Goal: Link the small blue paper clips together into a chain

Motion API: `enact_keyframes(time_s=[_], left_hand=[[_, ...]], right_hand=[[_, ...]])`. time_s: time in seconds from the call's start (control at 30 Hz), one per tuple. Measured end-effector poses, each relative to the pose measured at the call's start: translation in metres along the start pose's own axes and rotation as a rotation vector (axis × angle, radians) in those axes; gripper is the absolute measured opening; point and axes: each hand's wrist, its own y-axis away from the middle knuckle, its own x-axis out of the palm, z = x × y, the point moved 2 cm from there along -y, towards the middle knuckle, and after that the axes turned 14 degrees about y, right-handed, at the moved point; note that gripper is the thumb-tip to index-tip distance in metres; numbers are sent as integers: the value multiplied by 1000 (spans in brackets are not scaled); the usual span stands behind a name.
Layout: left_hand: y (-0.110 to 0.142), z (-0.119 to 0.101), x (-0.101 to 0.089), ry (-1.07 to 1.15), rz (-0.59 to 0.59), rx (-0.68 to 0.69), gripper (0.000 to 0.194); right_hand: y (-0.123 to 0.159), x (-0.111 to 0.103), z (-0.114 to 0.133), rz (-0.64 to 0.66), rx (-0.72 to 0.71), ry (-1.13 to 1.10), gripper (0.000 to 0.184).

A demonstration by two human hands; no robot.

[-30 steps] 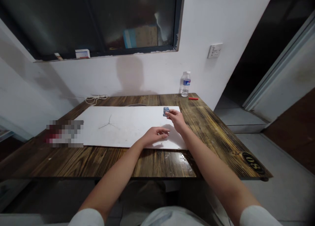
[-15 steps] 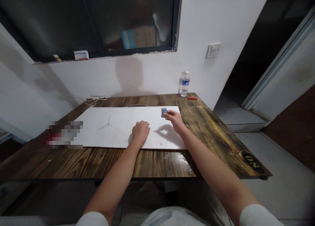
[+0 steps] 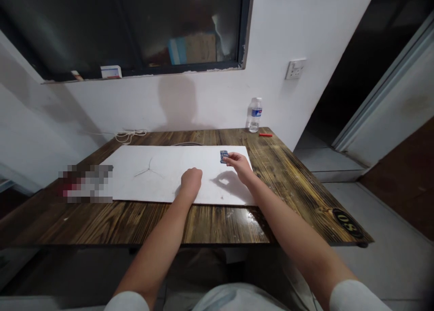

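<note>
Between the thumb and fingertips of my right hand (image 3: 240, 165) is a small blue patterned card (image 3: 224, 156), held up above the right part of a white board (image 3: 129, 189). Its printed detail is too small to read. My left hand (image 3: 191, 183) rests on the board near its front edge, to the left of the card. That hand is curled into a fist, back of the hand up, so whatever is inside the fingers is hidden. Thin dark lines (image 3: 148, 168) branch from one point on the left half of the board.
The board lies on a dark wooden table (image 3: 217, 223). At the back right stand a water bottle (image 3: 255, 115) and a red stick-like object (image 3: 266, 135). A coiled white cord (image 3: 130, 134) lies at the back left. The board's left end is blurred by pixels.
My left hand has curled from loosely bent fingers into a tighter fist. My right hand has shifted the card slightly left, and the card has turned a little.
</note>
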Motion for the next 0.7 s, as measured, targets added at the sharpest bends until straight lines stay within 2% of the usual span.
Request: enact_keyframes(time_s=[0.3, 0.53, 0.7], left_hand=[[1, 0, -3, -11, 18, 71, 30], [-2, 6, 3, 100, -73, 35, 30], [-1, 5, 3, 171, -89, -6, 31]], right_hand=[[0, 1, -1, 3, 20, 14, 30], [0, 1, -3, 12, 19, 6, 30], [0, 1, -3, 10, 23, 1, 29]])
